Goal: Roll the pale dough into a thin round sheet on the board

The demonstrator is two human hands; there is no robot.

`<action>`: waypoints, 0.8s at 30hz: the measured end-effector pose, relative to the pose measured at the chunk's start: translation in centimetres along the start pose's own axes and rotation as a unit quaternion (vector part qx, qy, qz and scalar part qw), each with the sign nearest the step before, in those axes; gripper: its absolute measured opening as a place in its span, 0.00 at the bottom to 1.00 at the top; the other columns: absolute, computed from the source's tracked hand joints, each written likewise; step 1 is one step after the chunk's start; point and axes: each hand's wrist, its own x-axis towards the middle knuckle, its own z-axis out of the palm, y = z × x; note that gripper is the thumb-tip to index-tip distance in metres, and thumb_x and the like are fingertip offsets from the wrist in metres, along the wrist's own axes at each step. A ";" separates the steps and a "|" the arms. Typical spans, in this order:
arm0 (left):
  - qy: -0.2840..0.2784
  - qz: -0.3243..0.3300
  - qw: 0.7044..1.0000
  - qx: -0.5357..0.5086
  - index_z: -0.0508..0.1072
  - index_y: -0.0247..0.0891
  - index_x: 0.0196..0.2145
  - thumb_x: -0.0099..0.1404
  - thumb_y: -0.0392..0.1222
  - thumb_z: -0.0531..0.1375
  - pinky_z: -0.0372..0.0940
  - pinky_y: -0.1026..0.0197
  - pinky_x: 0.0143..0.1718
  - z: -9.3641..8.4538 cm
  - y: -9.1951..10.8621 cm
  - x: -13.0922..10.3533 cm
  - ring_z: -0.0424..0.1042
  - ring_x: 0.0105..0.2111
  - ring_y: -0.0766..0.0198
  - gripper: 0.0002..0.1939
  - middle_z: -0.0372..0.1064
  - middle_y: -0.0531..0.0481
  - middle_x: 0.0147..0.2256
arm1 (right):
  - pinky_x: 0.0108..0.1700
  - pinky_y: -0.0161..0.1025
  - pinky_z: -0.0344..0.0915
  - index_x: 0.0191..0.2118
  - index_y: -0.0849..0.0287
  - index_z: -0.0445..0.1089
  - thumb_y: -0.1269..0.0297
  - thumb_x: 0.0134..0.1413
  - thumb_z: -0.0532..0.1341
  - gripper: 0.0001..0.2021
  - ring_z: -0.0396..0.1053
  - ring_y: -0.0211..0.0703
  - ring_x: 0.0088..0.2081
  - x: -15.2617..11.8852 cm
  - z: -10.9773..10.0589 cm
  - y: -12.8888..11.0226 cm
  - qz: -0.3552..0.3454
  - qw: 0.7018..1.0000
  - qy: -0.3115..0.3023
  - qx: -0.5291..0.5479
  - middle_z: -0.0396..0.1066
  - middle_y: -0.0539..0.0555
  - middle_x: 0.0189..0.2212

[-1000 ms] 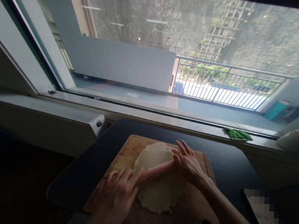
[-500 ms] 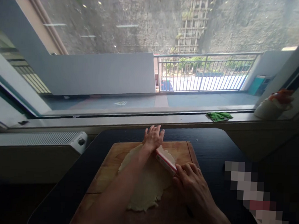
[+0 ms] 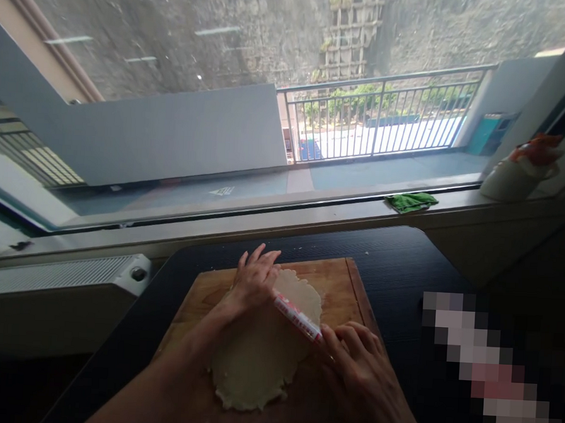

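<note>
Dough sheet [image 3: 260, 355] lies flat on the cutting board [image 3: 345, 284], roughly centred on it, edges ragged, widest toward the near side of the board. Slim roller [image 3: 297, 316] with red print lies diagonally across the dough's far-right part. Left hand [image 3: 253, 279] presses palm-down on the roller's far end, fingers spread and nearly straight, not wrapped around it. Right hand [image 3: 357, 367] sits on the near end at the dough's right edge, fingers curled loosely over the tip; a full grip or just a press, can't tell. To roll well: even downward load from both palms, roll outward from the dough's middle, ease off before the rim so it doesn't thin out, turn the sheet between passes; judgement only. The board rests on a dark tabletop [image 3: 403, 256]. Beyond the board, on the window sill, a green cloth [image 3: 410, 202] and a pale jar-like thing [image 3: 516, 176], too blurred to identify. Radiator [image 3: 61, 272] left of the board. Right of the board a patch is pixelated, contents unreadable. Board's near edge is cut off by the frame and the forearms.
</note>
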 end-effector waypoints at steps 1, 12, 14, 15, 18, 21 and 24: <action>0.000 0.002 1.000 0.000 0.62 0.45 0.54 0.67 0.47 0.41 0.37 0.46 0.60 0.1 0.4 0.8 0.45 0.61 0.58 0.22 0.60 0.52 0.56 | 0.48 0.45 0.59 0.55 0.55 0.59 0.64 0.55 0.55 0.20 0.59 0.48 0.48 0.0 -0.2 0.2 0.003 1.000 -0.004 0.002 0.65 0.55 0.43; 0.071 0.009 0.997 -0.035 0.68 0.42 0.47 0.68 0.46 0.40 0.42 0.51 0.59 1.9 5.6 9.3 0.56 0.56 0.62 0.21 0.67 0.49 0.50 | 0.45 0.46 0.61 0.53 0.56 0.61 0.66 0.55 0.55 0.18 0.61 0.48 0.45 0.8 -1.5 -0.2 0.057 0.997 -0.006 -0.042 0.65 0.55 0.38; 0.067 -0.002 0.997 -0.033 0.68 0.43 0.48 0.68 0.46 0.39 0.41 0.51 0.59 1.4 3.9 6.9 0.56 0.56 0.62 0.21 0.66 0.51 0.50 | 0.46 0.46 0.61 0.55 0.56 0.59 0.66 0.55 0.55 0.20 0.60 0.48 0.46 0.7 -1.0 -0.8 0.044 0.998 0.000 -0.038 0.65 0.55 0.38; 0.057 -0.011 0.998 -0.029 0.68 0.44 0.48 0.68 0.46 0.39 0.40 0.50 0.59 1.1 2.8 5.4 0.55 0.56 0.62 0.22 0.66 0.52 0.51 | 0.46 0.46 0.61 0.55 0.56 0.58 0.67 0.55 0.55 0.21 0.60 0.48 0.46 0.6 -0.8 -1.0 0.036 0.999 0.003 -0.035 0.65 0.55 0.39; 0.003 -0.006 1.000 0.001 0.66 0.45 0.51 0.67 0.47 0.41 0.39 0.48 0.59 0.1 -0.2 1.0 0.49 0.59 0.59 0.21 0.62 0.53 0.54 | 0.48 0.45 0.60 0.57 0.56 0.57 0.69 0.56 0.54 0.22 0.60 0.48 0.47 0.3 -0.2 -1.5 0.000 1.000 0.005 -0.021 0.66 0.55 0.40; -0.025 0.017 0.999 0.031 0.65 0.45 0.52 0.66 0.49 0.43 0.38 0.46 0.59 -0.4 -1.2 -0.3 0.45 0.60 0.56 0.21 0.60 0.51 0.56 | 0.50 0.44 0.60 0.57 0.57 0.57 0.67 0.56 0.54 0.22 0.59 0.47 0.49 0.0 -0.4 -1.3 -0.015 1.000 0.000 -0.006 0.65 0.55 0.43; -0.025 0.011 0.999 0.034 0.66 0.46 0.51 0.66 0.51 0.42 0.38 0.44 0.59 0.4 0.5 2.5 0.47 0.60 0.55 0.22 0.62 0.51 0.54 | 0.50 0.45 0.60 0.57 0.58 0.57 0.66 0.55 0.54 0.22 0.59 0.47 0.49 -0.4 -1.0 -0.3 0.007 1.000 0.002 -0.007 0.65 0.56 0.44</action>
